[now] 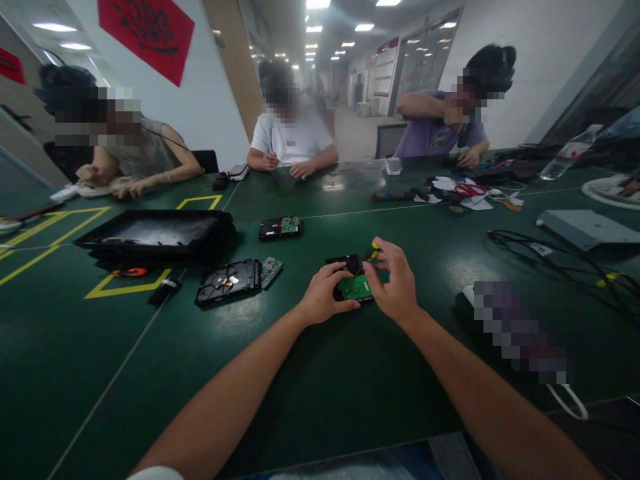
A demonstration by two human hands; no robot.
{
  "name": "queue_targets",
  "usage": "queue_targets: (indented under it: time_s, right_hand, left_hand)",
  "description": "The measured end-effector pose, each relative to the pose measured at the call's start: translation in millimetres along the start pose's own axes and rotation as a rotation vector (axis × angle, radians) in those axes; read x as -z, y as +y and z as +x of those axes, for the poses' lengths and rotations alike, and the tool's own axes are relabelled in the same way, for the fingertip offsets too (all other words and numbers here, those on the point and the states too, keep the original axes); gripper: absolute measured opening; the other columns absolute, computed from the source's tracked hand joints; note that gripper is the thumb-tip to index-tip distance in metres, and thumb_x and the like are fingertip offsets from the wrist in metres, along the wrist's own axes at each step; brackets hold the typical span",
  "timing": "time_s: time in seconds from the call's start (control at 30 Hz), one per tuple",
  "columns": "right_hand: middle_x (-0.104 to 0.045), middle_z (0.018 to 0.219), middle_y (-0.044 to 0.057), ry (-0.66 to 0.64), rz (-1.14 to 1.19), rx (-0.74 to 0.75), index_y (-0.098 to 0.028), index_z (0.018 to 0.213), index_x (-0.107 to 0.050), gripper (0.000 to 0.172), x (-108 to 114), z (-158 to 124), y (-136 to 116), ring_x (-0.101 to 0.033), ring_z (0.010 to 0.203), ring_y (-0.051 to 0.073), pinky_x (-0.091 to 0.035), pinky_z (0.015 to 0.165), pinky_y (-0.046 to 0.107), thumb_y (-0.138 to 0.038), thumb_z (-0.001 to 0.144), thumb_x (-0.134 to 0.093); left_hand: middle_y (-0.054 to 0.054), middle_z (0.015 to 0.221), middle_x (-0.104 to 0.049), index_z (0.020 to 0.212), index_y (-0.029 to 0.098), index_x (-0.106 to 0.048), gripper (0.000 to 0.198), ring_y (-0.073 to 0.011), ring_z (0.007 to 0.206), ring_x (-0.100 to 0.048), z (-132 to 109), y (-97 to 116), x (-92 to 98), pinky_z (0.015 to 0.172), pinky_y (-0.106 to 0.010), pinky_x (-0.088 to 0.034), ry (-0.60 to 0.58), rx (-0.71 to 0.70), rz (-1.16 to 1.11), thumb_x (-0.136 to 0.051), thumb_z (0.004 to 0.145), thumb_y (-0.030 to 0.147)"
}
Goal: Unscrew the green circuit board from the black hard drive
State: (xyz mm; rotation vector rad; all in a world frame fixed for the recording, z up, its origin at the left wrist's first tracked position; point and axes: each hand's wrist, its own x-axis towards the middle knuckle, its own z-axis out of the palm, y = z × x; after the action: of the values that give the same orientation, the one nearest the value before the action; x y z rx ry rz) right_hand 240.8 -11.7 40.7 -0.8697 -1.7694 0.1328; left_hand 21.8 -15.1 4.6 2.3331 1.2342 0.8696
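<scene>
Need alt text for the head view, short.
Left hand grips a hard drive, green board up, on a green table; right hand holds a yellow tool to it. An opened drive and a black tray lie to the left; three people sit opposite.

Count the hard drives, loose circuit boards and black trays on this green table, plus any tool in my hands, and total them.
Hard drives: 3 (held drive in left hand, opened drive, far drive)
Loose circuit boards: 1 (green board)
Black trays: 1 (tray)
Tools: 1 (yellow-handled tool in right hand)
Total: 6
</scene>
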Motion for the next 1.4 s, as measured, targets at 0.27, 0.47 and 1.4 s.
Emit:
queue_targets:
  time_s: [0.27,0.47,1.4]
  right_hand:
    - [-0.055,0.138,0.011,0.042,0.008,-0.012,-0.034,0.152,-0.046,0.059,-1.6,-0.2,-0.6,-0.070,0.100,0.022,-0.070,0.074,0.040,-0.025,0.099,-0.067]
    - [-0.053,0.143,0.013,0.030,0.010,-0.001,-0.032,0.155,-0.043,0.058,-0.9,0.7,-1.5,-0.070,0.106,0.024,-0.069,0.080,0.042,-0.023,0.100,-0.062]
    - [-0.052,0.139,0.013,0.018,-0.006,-0.003,-0.033,0.156,-0.041,0.061,0.2,0.8,-2.2,-0.068,0.102,0.024,-0.069,0.077,0.043,-0.024,0.100,-0.063]
  left_hand:
    - [-0.013,0.155,-0.054,0.135,0.027,-0.065,0.069,-0.0365,0.147,-0.048,0.1,1.1,-0.2,0.122,-0.058,-0.040,0.005,0.001,0.001,-0.089,0.076,0.054]
    - [-0.014,0.157,-0.053,0.136,0.027,-0.065,0.070,-0.0372,0.148,-0.047,-0.1,1.6,0.7,0.122,-0.058,-0.039,-0.006,0.011,0.008,-0.089,0.076,0.055]
    - [-0.014,0.156,-0.053,0.136,0.028,-0.065,0.070,-0.0378,0.147,-0.047,-0.1,3.9,1.8,0.121,-0.060,-0.040,-0.013,0.023,0.007,-0.089,0.076,0.055]
